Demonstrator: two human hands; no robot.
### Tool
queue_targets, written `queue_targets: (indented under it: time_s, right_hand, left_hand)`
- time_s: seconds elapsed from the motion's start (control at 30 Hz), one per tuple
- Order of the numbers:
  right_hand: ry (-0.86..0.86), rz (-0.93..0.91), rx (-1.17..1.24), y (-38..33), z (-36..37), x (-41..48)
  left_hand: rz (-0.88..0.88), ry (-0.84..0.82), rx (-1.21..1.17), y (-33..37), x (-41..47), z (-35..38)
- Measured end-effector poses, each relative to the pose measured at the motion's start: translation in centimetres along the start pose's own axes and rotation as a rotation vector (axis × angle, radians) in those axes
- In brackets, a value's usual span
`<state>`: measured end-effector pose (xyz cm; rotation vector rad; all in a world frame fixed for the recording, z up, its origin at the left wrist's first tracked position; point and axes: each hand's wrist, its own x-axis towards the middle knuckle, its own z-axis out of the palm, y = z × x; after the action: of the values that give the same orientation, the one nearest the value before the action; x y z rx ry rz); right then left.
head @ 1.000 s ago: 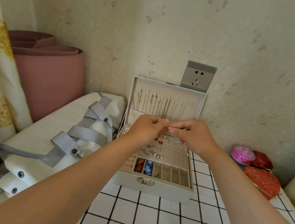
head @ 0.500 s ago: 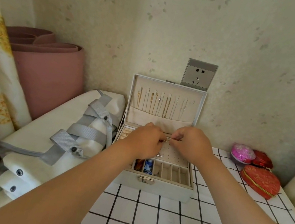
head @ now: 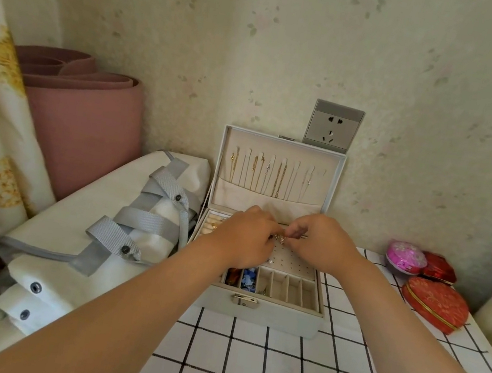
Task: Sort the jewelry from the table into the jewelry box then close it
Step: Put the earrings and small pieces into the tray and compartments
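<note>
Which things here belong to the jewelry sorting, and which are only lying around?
Belong to the job:
- jewelry box, open
- necklaces hanging in its lid
- small jewelry piece, pinched by the left hand and the right hand

Lying about:
- white bag
- pink rolled mat
- heart-shaped red box
- round pink box
- wall socket

The jewelry box is finished in pale grey outside and lined in cream. The table is covered in white with a black grid. At its right edge, a red heart-shaped box edged in gold and a pink round tin are seen. The small jewelry piece over the box is silvery.
</note>
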<state>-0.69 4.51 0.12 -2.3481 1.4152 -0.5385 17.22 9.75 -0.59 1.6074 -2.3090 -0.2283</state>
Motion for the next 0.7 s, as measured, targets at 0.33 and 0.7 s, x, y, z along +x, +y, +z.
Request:
queue_targets:
  time_s: [0.33,0.7]
  right_hand:
    - [0.028,0.025,-0.115,1.1,-0.7,0.3]
    - [-0.007,0.006,-0.115,0.3,-0.9,-0.4]
  left_hand:
    - [0.001,0.013,0.033,0.0,0.1,0.1]
    - [-0.013,0.007,0.038,0.1,0.1,0.0]
